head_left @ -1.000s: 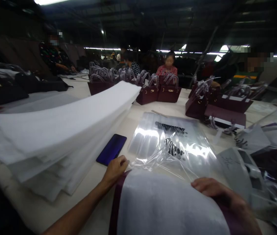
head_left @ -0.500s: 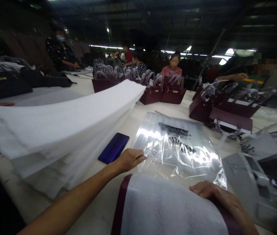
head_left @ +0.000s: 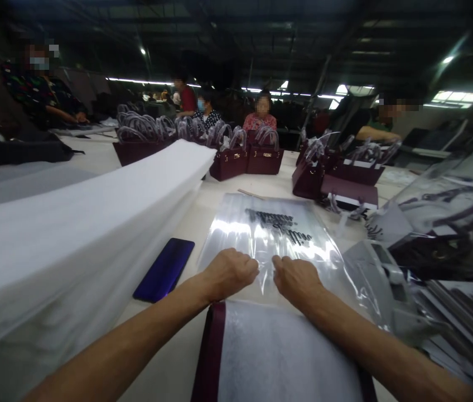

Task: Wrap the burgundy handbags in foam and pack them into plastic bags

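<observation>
Found a flat, clear, glossy plastic bag printed with black script lying on the pale, smooth bench, directly beneath and beyond the hands. Noted left hand and right hand near each other, fingers curled closed, seemingly pinching the film's near part; exact fingertip contact too small to confirm. Noted creases between both. Advise matching grip and tension on each side and avoiding sharp pulls, to limit likely stretching or tearing. Observed a burgundy item faced with a whitish, translucent sheet on the near side of the hands; recommend not snagging film on it. Recorded a glossy dark-blue phone left of the left hand, soft white sheets farther left, burgundy handbags with plastic-wrapped handles well beyond.
</observation>
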Tool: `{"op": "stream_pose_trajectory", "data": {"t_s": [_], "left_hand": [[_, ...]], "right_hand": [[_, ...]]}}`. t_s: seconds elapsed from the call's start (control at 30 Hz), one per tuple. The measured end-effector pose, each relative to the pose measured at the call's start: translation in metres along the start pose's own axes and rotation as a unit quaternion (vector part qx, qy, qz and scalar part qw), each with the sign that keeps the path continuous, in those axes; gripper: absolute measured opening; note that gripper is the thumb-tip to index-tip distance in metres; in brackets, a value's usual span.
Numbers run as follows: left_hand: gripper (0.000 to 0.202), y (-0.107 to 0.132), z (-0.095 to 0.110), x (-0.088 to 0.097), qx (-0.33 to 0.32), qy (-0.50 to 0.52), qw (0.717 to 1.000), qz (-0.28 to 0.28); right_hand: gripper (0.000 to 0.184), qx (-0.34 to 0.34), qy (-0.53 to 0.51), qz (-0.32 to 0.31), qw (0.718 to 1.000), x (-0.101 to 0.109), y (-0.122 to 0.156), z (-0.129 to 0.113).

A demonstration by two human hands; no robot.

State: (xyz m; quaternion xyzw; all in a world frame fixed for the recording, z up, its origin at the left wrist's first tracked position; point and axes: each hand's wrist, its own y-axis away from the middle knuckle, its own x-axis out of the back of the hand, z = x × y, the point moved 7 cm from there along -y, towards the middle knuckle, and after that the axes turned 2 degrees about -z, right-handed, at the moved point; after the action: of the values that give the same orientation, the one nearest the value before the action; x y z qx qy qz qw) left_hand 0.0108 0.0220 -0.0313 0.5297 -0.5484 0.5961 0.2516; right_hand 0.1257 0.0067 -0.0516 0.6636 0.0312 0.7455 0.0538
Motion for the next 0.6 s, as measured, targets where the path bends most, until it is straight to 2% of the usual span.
{"op": "stream_pose_trajectory", "data": {"t_s": [0.17,0.27,0.37,0.47,0.53,0.6], "left_hand": [[0.031,0.029,-0.014,-0.008,0.006,0.021,1.000,0.007],[0.021,0.041,-0.022,-0.023,0.039,0.055,0.998,0.002],[0.017,0.055,-0.039,-0.037,0.139,0.076,0.987,0.004],[0.020,0.081,-0.055,-0.044,0.285,0.085,0.955,0.025],[0.022,0.096,-0.054,-0.044,0.357,0.107,0.927,0.047],[0.023,0.095,-0.041,-0.048,0.398,0.158,0.901,0.073]], "right_hand": [[0.020,-0.091,-0.007,0.027,0.995,-0.028,0.028,0.081],[0.021,-0.101,-0.065,0.035,0.992,-0.051,0.051,0.108],[0.024,-0.040,-0.168,0.031,0.985,-0.066,0.065,0.099],[0.027,0.000,-0.257,0.030,0.966,-0.067,0.072,0.079],[0.028,-0.025,-0.290,0.044,0.956,-0.064,0.078,0.072],[0.027,-0.075,-0.311,0.062,0.945,-0.060,0.087,0.069]]}}
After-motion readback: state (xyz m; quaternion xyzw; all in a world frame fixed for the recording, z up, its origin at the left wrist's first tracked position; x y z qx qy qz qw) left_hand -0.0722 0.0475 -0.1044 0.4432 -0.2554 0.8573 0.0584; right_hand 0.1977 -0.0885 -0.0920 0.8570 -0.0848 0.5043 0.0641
